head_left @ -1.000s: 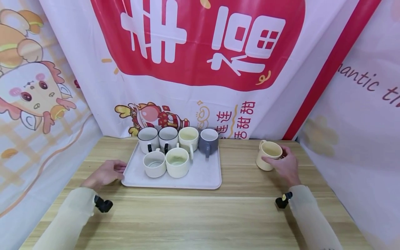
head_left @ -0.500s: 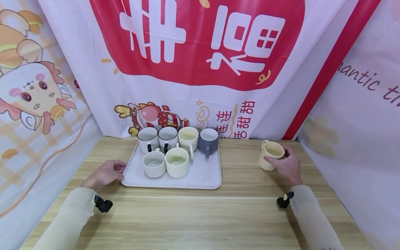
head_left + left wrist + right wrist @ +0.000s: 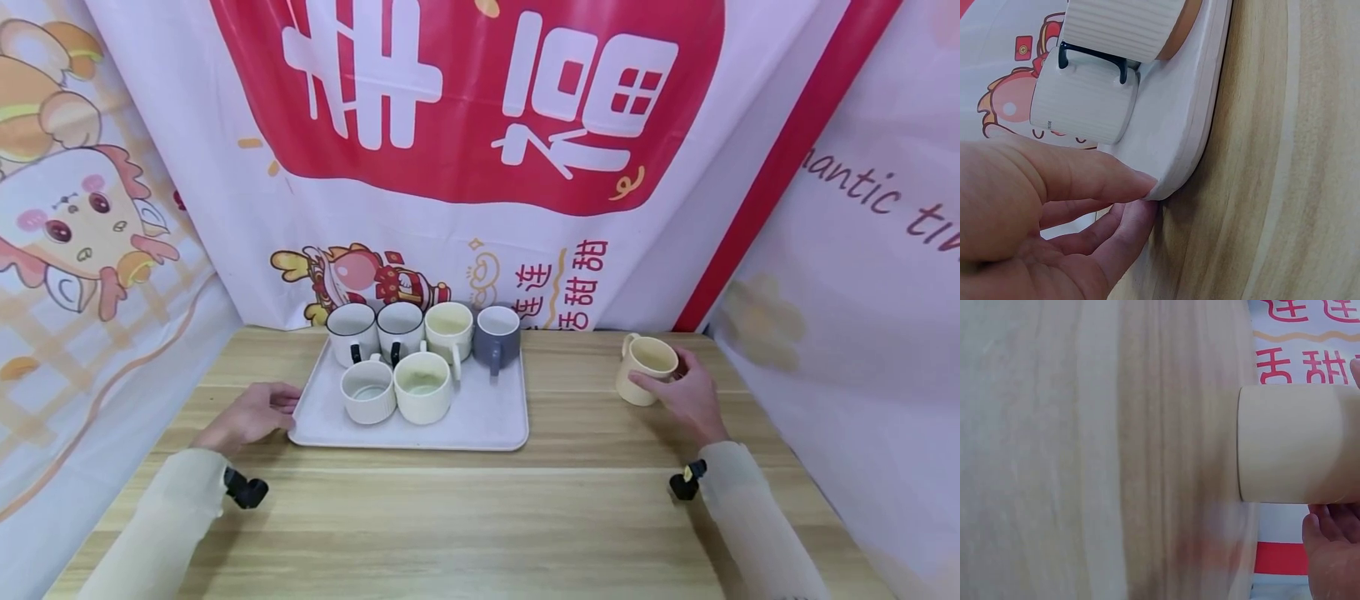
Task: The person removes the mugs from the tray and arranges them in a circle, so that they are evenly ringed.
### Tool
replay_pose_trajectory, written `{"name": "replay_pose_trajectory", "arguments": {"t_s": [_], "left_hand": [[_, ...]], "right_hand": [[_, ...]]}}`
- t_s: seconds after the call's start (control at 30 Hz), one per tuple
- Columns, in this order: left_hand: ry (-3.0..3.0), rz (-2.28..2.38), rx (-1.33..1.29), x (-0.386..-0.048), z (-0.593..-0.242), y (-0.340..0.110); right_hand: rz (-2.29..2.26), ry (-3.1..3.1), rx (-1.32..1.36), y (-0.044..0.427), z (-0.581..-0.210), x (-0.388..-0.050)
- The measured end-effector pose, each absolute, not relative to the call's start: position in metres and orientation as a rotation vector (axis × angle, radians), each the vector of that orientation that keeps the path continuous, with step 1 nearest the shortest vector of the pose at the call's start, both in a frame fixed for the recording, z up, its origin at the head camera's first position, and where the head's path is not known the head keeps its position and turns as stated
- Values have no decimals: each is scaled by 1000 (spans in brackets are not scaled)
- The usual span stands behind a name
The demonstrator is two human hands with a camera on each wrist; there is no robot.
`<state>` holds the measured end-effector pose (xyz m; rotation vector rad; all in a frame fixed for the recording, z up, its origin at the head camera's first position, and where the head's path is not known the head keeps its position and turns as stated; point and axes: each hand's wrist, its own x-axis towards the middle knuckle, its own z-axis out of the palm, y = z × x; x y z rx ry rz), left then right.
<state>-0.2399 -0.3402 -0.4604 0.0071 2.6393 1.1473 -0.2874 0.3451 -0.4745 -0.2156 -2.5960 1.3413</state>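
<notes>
At the left front corner of a white tray (image 3: 480, 425), my left hand (image 3: 253, 413) pinches the rim; in the left wrist view the thumb (image 3: 1104, 178) lies on top and the fingers below. Two rows of mugs stand on the tray: two white mugs with dark rims (image 3: 352, 333), a pale yellow mug (image 3: 450, 337) and a grey-blue mug (image 3: 497, 342) behind, a ribbed white cup (image 3: 368, 400) and a cream mug (image 3: 423, 398) in front. Off to the right, my right hand (image 3: 690, 396) grips a beige mug (image 3: 633, 385), held upright. Whether its base touches the table cannot be told.
The wooden table (image 3: 450, 525) runs on in front of the tray and between tray and beige mug. A printed cloth (image 3: 637, 275) hangs along the back edge, with further cloths (image 3: 847, 333) at both sides. Dark wrist cameras (image 3: 246, 490) sit on both sleeves.
The beige mug, gripped throughout by my right hand, has shifted slightly to the right. My left hand, the tray and its mugs keep their places; the head view has shifted a little.
</notes>
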Motion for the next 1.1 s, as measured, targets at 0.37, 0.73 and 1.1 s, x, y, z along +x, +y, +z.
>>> {"name": "replay_pose_trajectory", "arguments": {"t_s": [0.37, 0.73, 1.1], "left_hand": [[2636, 1131, 9, -242, -462, -340], [2641, 1101, 29, -243, -462, -343], [2634, 1104, 17, -244, -462, -343]], "right_hand": [[1339, -2550, -191, 344, -447, -278], [1293, -2556, -65, 325, -418, -271], [1346, -2571, 121, 277, -406, -268]]}}
